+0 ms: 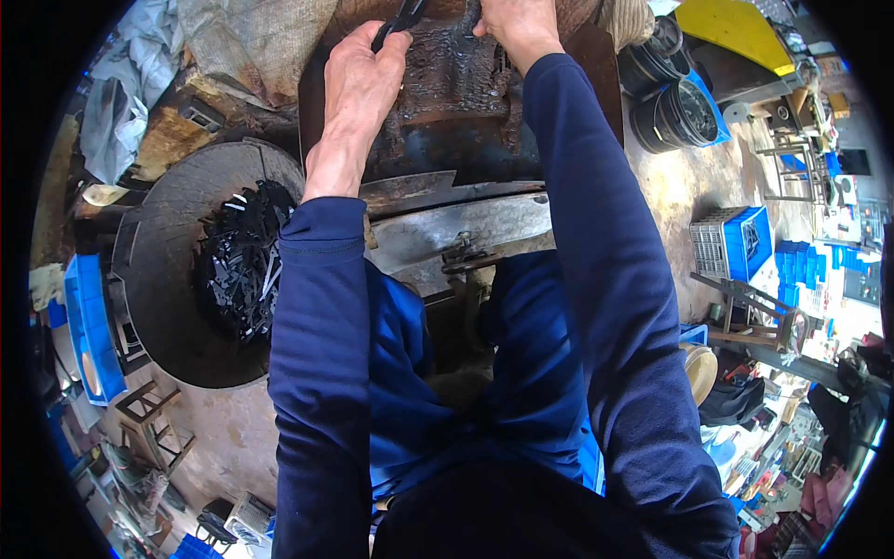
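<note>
My left hand (361,88) is closed around a slim black forked piece (402,22), whose far end leaves the top of the picture. What kind of tool or part it is does not show. To its right, my right hand (520,28) looks curled, its fingers partly cut off by the upper edge, so whatever it grips is hidden. Both hands are over a rough, rusty machine bed (456,79) with a crusted dark surface. Below it, close to my knees, runs a pale worn metal bar (484,221) with a small round handwheel (472,263) under it.
On the left stands a big round tub (158,307) holding black strips and scraps (244,265). Black buckets (675,121) and a yellow panel (731,35) are at the far right. Blue crates (745,244) and a wooden stool (750,312) stand on the floor at right.
</note>
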Demonstrator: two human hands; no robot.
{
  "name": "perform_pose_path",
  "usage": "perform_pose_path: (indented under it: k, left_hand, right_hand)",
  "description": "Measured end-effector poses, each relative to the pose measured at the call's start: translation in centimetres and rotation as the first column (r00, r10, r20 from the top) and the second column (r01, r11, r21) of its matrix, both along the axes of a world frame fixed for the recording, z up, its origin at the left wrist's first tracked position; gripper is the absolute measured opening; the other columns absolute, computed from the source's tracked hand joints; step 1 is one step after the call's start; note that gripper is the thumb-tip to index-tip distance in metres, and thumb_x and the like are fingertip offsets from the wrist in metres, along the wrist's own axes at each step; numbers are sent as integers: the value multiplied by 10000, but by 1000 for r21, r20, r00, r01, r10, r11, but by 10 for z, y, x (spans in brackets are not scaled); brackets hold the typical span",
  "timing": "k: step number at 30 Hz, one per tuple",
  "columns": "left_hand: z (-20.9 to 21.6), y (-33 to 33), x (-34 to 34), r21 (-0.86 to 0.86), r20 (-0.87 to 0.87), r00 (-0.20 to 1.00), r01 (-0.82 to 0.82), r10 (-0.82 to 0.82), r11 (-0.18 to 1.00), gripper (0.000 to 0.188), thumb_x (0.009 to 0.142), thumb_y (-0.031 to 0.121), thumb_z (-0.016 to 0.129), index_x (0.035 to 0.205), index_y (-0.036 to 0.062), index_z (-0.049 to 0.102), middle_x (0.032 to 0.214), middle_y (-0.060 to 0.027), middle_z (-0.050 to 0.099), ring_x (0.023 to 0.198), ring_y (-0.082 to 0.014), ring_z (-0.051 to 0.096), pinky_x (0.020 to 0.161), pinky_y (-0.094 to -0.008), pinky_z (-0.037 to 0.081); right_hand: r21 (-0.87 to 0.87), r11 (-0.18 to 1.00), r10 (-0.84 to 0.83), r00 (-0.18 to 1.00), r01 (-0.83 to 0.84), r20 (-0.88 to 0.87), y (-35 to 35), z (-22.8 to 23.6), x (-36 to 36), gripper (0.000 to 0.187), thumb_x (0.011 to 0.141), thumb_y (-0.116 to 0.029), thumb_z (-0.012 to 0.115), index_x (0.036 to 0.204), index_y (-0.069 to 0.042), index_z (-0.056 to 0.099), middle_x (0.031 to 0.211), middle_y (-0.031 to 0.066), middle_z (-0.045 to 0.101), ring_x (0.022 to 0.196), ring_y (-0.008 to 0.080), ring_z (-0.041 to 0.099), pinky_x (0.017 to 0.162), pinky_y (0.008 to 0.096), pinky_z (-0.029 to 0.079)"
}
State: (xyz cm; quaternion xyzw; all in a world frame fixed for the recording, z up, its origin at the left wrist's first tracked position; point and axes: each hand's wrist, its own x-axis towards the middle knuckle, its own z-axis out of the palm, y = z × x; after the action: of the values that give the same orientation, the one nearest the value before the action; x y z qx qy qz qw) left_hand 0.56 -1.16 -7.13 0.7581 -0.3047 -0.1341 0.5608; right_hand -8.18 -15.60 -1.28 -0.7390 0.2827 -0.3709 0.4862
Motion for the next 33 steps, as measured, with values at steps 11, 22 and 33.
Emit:
perform_pose_path:
  k: [11,22,33]
  left_hand:
    - [-5,-4,1,-86,26,1000,-8,10,996,172,922,228,638,958,67,685,683,67,510,607,-33,425,555,-215,343]
    - [-5,-6,1,-81,12,1000,1,0,997,204,914,259,645,964,65,685,675,63,512,602,-34,424,548,-220,339]
    - [-10,-5,5,-101,64,998,-5,11,995,207,910,258,646,946,57,681,660,65,503,586,-38,412,538,-227,329]
  right_hand:
    - [2,1000,7,1000,-7,21,-1,-1,0,239,936,-216,665,1071,-24,621,746,34,635,512,112,559,416,274,460]
    - [-119,993,-15,976,-11,-215,-29,-35,14,253,936,-229,667,1072,-20,622,754,42,639,517,119,564,416,278,463]
    - [-12,1000,1,1000,-1,-2,-1,-3,1,273,939,-247,665,1063,-7,621,751,45,640,521,121,568,425,275,467]
